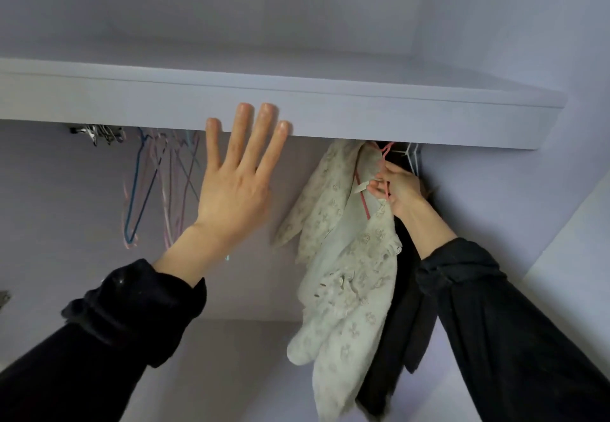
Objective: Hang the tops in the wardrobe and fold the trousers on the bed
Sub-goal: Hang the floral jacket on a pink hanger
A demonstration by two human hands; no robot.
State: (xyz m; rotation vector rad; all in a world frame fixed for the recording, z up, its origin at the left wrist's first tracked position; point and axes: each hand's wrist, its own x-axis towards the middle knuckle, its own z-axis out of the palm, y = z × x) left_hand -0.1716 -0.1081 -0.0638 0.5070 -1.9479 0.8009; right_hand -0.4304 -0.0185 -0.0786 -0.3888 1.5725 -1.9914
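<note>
shelf: pale lilac board [330,104] spanning the wardrobe, running from nine o'clock to three o'clock.
on the shelf: nothing visible from below.
under its front edge: hanger hooks [99,132] at nine o'clock.

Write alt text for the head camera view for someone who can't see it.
A person's right hand holds a pink hanger carrying a cream lace top under a wardrobe shelf. The left hand is raised open, fingers spread, beside empty hangers.
</note>
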